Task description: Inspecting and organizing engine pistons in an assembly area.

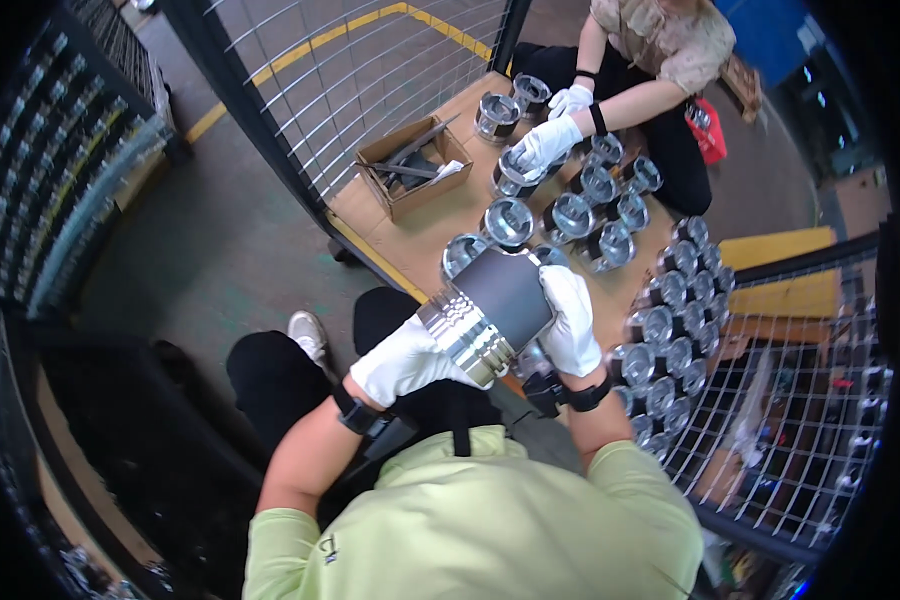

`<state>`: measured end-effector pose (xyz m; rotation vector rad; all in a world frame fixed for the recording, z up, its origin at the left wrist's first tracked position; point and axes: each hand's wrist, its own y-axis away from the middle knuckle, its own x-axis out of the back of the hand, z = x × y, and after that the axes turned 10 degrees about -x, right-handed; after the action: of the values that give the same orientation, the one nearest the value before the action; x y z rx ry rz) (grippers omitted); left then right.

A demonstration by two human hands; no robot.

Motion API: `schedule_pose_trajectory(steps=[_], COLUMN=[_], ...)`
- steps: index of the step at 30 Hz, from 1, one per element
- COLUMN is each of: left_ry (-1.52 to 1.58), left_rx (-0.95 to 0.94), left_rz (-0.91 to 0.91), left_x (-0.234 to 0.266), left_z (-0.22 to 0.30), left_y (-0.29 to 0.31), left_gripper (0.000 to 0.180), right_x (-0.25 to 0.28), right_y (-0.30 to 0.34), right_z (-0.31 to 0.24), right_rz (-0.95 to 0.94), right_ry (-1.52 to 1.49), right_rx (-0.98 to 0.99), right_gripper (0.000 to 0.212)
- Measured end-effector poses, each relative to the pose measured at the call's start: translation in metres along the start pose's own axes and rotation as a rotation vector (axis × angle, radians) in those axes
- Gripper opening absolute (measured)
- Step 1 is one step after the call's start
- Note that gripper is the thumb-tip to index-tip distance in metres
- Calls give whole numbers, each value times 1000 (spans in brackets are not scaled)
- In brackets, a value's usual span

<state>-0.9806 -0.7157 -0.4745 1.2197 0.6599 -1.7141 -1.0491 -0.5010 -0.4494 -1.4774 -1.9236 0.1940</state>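
Observation:
A large engine piston [515, 295] lies tilted between my two white-gloved hands, in front of my body. Its ringed end is bright metal with grooves; its skirt is dark grey. My left hand [406, 362] is closed around the ringed end. Against the dark skirt and its far end presses my right hand [570, 325], fingers partly hidden behind the piston. Just beyond, several more pistons stand on a brown board, among them a silver-topped piston [508, 222] and another piston [568, 217].
Across the board [425, 225], a co-worker's gloved hand [547, 143] touches a piston. An open cardboard box [410, 165] holds dark strips. Wire mesh panels [360, 90] rise at the left and right. Stacked pistons [670, 320] fill the right side. A dark bin [150, 430] stands at lower left.

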Motion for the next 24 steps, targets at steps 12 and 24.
schedule_pose_trajectory(steps=[12,24], left_ry=[-392,-877], left_rx=[-210,-748], left_rz=[197,339], left_x=[12,-12], left_z=[7,16], left_y=[8,-1], left_gripper=[66,61], right_x=[-27,-35], right_y=[-30,-22], right_z=[-34,-33], right_rz=[5,-108], right_ry=[-394,-467], right_rx=[-505,-593], right_gripper=[18,44])
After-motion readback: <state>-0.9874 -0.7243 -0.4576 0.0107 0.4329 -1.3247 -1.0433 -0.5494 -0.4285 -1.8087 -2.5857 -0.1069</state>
